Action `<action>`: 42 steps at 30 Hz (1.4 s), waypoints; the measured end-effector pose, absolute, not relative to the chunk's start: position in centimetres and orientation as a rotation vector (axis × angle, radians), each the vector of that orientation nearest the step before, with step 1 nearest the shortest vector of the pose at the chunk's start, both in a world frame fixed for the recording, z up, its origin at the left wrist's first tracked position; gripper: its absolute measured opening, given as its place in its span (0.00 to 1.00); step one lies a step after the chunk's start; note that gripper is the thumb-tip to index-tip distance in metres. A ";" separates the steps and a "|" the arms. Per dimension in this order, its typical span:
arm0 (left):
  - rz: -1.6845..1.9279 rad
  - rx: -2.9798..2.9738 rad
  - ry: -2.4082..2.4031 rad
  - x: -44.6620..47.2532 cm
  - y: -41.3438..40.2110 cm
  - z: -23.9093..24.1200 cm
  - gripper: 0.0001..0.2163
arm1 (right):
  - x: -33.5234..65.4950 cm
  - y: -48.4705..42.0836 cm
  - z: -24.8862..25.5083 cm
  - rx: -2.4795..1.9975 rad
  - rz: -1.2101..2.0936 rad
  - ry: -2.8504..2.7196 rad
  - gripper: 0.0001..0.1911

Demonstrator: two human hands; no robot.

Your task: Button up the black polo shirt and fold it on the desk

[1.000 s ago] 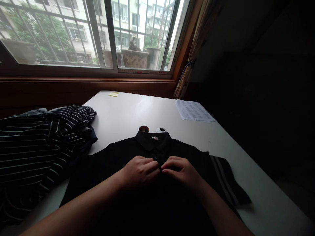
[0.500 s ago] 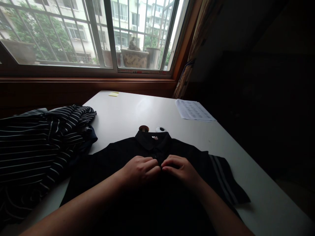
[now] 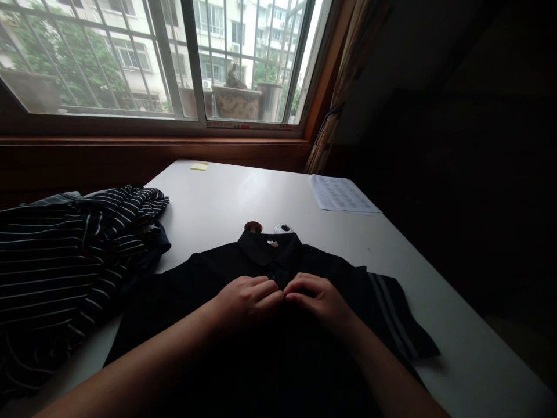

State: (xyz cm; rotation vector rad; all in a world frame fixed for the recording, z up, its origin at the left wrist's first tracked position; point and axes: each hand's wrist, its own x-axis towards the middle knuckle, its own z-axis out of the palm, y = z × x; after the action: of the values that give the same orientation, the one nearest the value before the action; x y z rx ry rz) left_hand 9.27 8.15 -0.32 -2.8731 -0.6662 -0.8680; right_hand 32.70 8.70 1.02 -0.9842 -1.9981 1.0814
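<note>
"Shirt [image 3: 278, 360] first: where is it lying?"

"Front up on the white tabletop [image 3: 209, 203], with its collar [image 3: 252, 249] pointing toward the window [image 3: 252, 58] and a short sleeve [image 3: 400, 316] spreading out to the person's right."

"And what are the hands doing?"

"Both are working at the middle of the chest, just below the collar. The left hand [image 3: 252, 299] is gripping the front with its fingers curled in; the right hand [image 3: 319, 296] is pinching there, thumb and forefinger meeting. Whatever bit of cloth or button is sitting between the fingertips is staying too dark to make out."

"How is it likely handling?"

"Light and soft, probably: limp in the body, a little firmer at the folded collar. Nothing about it is looking fragile or slippery. The doubled edge down the front is seemingly offering the surest hold."

"Textures?"

"Plain, matte black cloth, with two grey bands running along the sleeve and a small pale label [image 3: 272, 244] showing inside the neck. Beside it, striped clothing [image 3: 56, 255] is lying in a loose, crumpled heap, while thin, flat papers [image 3: 343, 194] are resting near the far right edge of the smooth, glossy tabletop."
</note>
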 end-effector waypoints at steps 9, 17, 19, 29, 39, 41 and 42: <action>-0.881 -2.823 -0.637 9.3 8.2 0.2 0.06 | 32.8 8.7 1.2 -0.978 1.099 -2.006 0.04; -0.846 -2.825 -0.620 9.4 8.4 0.3 0.06 | 33.2 8.7 1.8 -0.990 1.124 -2.055 0.03; -0.837 -2.823 -0.612 9.4 8.3 0.3 0.06 | 33.4 8.7 1.9 -0.989 1.120 -2.059 0.04; -0.793 -2.826 -0.585 9.1 8.2 0.3 0.06 | 33.5 8.8 2.1 -0.981 1.190 -2.081 0.06; -0.767 -2.811 -0.567 8.8 8.1 0.6 0.06 | 33.3 9.0 1.3 -1.002 1.209 -2.019 0.06; -0.753 -2.797 -0.567 8.8 8.0 0.7 0.06 | 33.1 9.1 1.1 -1.006 1.205 -1.993 0.06; -0.750 -2.792 -0.571 8.9 8.0 0.7 0.06 | 33.1 9.1 1.1 -1.006 1.202 -1.984 0.06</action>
State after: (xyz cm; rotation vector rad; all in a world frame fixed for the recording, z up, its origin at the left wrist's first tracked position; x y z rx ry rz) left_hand 8.85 8.03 0.68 -2.7919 -0.5711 -0.7501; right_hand 33.08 9.07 1.08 -1.0060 -1.9839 1.2017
